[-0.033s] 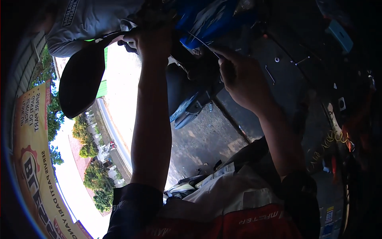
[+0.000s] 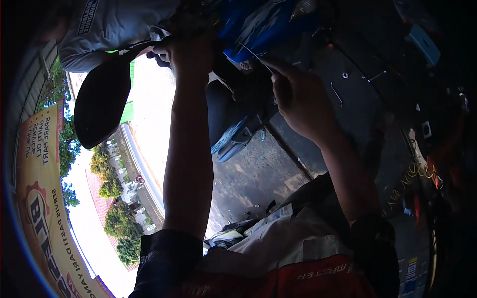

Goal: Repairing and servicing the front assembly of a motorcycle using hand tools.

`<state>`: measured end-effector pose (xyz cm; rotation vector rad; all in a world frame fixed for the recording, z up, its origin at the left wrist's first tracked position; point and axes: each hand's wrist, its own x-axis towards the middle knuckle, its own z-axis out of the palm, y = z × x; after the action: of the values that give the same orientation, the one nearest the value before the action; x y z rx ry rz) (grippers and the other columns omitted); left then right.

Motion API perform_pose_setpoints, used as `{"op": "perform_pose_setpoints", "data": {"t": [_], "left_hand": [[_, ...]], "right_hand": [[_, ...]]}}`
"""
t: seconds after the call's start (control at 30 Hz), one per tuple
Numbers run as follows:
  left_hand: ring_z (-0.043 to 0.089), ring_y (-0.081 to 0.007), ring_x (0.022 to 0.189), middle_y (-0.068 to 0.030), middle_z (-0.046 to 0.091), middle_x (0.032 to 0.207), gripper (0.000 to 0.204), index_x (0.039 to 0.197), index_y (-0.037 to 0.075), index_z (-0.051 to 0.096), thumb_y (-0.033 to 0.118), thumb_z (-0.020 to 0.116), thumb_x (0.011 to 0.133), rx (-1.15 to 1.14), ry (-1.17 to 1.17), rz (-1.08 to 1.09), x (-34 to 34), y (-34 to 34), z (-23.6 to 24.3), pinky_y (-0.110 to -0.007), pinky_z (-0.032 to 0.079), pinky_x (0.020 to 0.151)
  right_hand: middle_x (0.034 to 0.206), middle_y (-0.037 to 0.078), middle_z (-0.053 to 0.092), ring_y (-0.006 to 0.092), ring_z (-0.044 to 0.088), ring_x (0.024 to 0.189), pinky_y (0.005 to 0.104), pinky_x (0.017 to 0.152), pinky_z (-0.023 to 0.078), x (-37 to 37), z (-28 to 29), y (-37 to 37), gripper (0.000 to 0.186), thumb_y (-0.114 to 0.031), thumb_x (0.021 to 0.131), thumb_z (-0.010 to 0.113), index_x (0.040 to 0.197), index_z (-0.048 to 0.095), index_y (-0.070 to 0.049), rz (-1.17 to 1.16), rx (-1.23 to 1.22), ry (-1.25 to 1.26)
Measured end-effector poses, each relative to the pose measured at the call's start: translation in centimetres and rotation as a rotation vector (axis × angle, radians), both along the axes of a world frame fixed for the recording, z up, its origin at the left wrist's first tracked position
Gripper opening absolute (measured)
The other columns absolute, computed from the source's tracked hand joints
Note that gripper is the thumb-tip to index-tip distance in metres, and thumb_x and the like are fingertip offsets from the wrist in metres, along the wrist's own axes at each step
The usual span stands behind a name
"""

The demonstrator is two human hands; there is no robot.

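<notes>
My left hand (image 2: 191, 57) is closed around the dark handlebar of a blue motorcycle, right beside the mirror stem; its fingertips are partly lost in shadow. From there a black rear-view mirror (image 2: 102, 102) sticks out to the left. In my right hand (image 2: 303, 102) is a thin, straight metal rod (image 2: 247, 48), whose far end reaches over the blue body panel (image 2: 261, 30). The index finger lies along the rod, and the other fingers are curled. Whatever part of the rod lies inside the palm is hidden.
A person in a grey shirt (image 2: 114, 32) stands close at the far left. On the dark floor to the right lie a wrench (image 2: 337, 94), a ring-shaped part (image 2: 345, 75) and a yellow coiled hose (image 2: 420, 171). A yellow banner (image 2: 42, 174) hangs at the left.
</notes>
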<state>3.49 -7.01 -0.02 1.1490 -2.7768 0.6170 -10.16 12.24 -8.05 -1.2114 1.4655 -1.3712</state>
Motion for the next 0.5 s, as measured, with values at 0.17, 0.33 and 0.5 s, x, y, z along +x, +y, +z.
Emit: {"op": "perform_pose_setpoints", "data": {"t": [0.17, 0.33, 0.5], "left_hand": [[0.064, -0.0248, 0.114, -0.0109, 0.065, 0.127, 0.034, 0.123, 0.005, 0.067, 0.01, 0.072, 0.09, 0.165, -0.007, 0.168, 1.3, -0.3, -0.6, -0.035, 0.05, 0.099], [0.065, -0.0238, 0.111, -0.0122, 0.062, 0.127, 0.044, 0.131, 0.0, 0.056, 0.006, 0.069, 0.089, 0.528, 0.552, 0.127, 2.6, -1.7, -1.8, -0.034, 0.052, 0.097], [0.063, -0.0287, 0.116, -0.0037, 0.065, 0.131, 0.027, 0.122, 0.035, 0.072, 0.033, 0.058, 0.099, 0.505, 0.54, 0.024, 3.9, -2.5, -2.5, -0.061, 0.039, 0.094]], "right_hand": [[0.099, 0.016, 0.075, 0.0206, 0.071, 0.067, 0.0323, 0.065, 0.058, 0.1, -1.0, 0.1, 0.036, -0.011, 0.099, 0.056, 0.134, 0.062, -0.005, 0.041, 0.038, -0.08], [0.069, 0.008, 0.062, 0.0098, 0.057, 0.054, 0.0303, 0.058, 0.049, -0.6, -1.3, -0.4, 0.034, -0.014, 0.106, 0.048, 0.137, 0.058, -0.009, 0.047, -0.062, -0.077], [0.12, 0.02, 0.07, 0.0272, 0.073, 0.096, 0.0377, 0.089, 0.058, -1.4, -0.7, -0.3, 0.034, -0.013, 0.1, 0.054, 0.131, 0.062, -0.003, 0.05, -0.039, 0.009]]}}
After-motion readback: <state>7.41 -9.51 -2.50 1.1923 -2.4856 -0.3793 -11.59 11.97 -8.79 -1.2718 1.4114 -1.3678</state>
